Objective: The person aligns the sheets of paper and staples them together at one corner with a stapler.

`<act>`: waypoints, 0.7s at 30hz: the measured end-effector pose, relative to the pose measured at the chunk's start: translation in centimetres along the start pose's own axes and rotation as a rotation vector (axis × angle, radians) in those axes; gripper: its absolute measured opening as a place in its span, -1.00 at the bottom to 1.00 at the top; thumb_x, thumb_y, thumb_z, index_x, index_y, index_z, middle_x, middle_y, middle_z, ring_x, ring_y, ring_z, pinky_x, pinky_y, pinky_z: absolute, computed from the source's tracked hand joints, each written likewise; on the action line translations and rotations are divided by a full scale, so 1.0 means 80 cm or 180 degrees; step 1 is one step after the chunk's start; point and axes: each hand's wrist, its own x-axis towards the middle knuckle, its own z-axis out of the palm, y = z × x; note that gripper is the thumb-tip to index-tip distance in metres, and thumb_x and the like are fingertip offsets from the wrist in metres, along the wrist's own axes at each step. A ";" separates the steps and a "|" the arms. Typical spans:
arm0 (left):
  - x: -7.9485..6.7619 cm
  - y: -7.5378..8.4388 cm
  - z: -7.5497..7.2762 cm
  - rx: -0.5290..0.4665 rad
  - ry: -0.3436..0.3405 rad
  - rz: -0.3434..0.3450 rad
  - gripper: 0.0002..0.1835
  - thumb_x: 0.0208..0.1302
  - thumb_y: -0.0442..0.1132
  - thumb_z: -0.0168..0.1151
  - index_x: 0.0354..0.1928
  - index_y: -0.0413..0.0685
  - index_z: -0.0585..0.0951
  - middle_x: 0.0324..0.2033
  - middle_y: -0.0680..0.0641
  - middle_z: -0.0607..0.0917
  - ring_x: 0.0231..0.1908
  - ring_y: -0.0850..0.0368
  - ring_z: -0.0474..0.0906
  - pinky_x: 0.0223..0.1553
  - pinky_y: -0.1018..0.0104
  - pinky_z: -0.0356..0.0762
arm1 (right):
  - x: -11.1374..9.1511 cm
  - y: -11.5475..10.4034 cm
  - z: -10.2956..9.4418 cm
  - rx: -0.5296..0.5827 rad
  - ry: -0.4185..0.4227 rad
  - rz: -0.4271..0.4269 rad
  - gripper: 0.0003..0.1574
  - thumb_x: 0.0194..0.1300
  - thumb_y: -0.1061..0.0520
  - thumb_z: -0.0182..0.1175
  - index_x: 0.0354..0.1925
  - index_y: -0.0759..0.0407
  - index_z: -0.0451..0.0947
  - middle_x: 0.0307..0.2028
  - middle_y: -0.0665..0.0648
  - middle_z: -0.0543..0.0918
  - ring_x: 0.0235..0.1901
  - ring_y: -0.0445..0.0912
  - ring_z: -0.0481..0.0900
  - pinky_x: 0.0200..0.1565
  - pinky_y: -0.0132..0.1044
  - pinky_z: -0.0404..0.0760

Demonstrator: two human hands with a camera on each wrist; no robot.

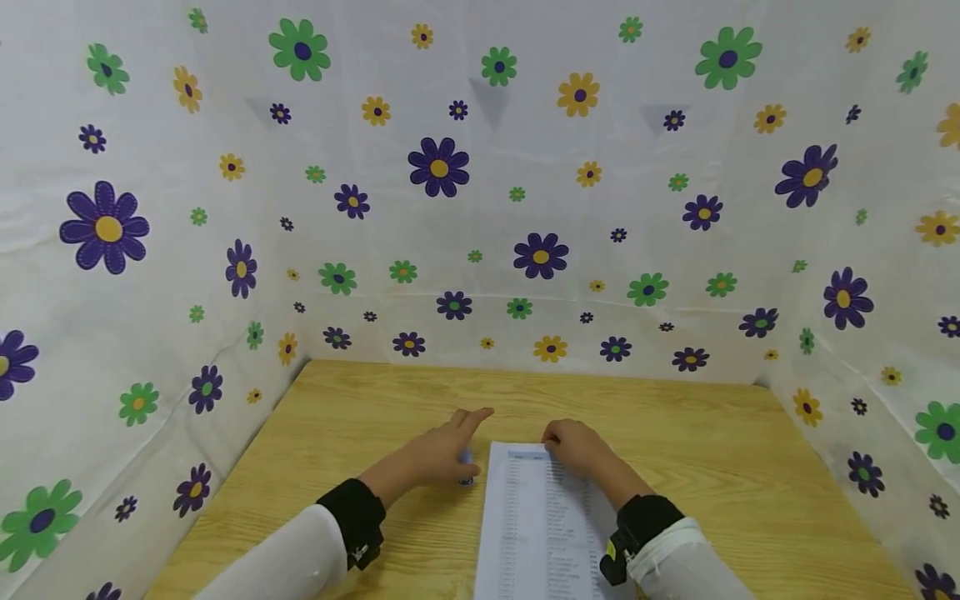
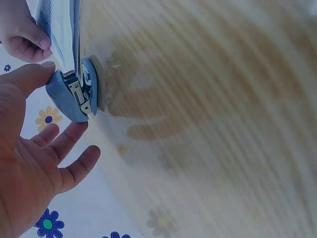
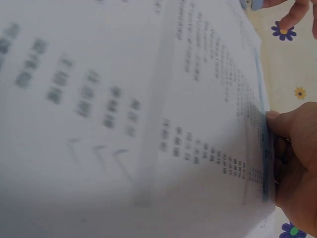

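A small light-blue stapler sits on the table beside the top left corner of a stack of printed sheets. My left hand has its thumb at one end of the stapler and a fingertip at the other, with the remaining fingers spread loosely. In the left wrist view the stapler's jaws stand apart and the sheets' corner reaches toward them. My right hand pinches the top edge of the sheets, near their right corner. The right wrist view shows the thumb over the paper's blue header row; the other fingers are partly hidden behind the edge.
The wooden table lies under both hands. White cloth with printed flowers hangs behind the table and along both sides. Black bands with cameras circle both wrists. Pen check marks show on the top sheet.
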 end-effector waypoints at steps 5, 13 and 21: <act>0.000 0.011 0.009 0.0170 0.0041 0.0206 -0.02 0.34 0.03 0.38 0.62 0.22 -0.01 0.39 -0.18 0.36 -0.04 0.06 0.59 -0.01 0.08 0.63 | -0.001 0.008 0.005 -0.0218 0.0261 -0.0100 -0.90 0.46 0.15 0.23 -0.17 0.08 0.70 -0.23 0.04 0.68 -0.21 -0.06 0.61 -0.08 -0.06 0.61; -0.008 0.022 0.015 0.0364 0.0141 0.0187 -0.06 0.35 0.17 0.33 0.61 0.21 0.05 0.42 -0.12 0.37 0.31 -0.08 0.47 0.26 -0.17 0.48 | -0.004 0.010 0.011 -0.0362 0.0503 -0.0202 -0.85 0.47 0.13 0.22 -0.09 0.06 0.71 -0.20 0.04 0.68 -0.11 -0.01 0.62 -0.01 -0.06 0.62; -0.015 0.022 0.019 0.0500 0.0267 0.0166 -0.04 0.32 0.38 0.20 0.62 0.24 0.06 0.58 -0.17 0.13 0.52 -0.28 0.13 0.36 -0.40 0.21 | -0.021 0.003 0.007 -0.0355 0.0614 -0.0407 -0.65 0.46 0.00 0.24 0.11 0.11 0.66 0.08 0.15 0.69 0.14 0.12 0.61 0.20 0.07 0.56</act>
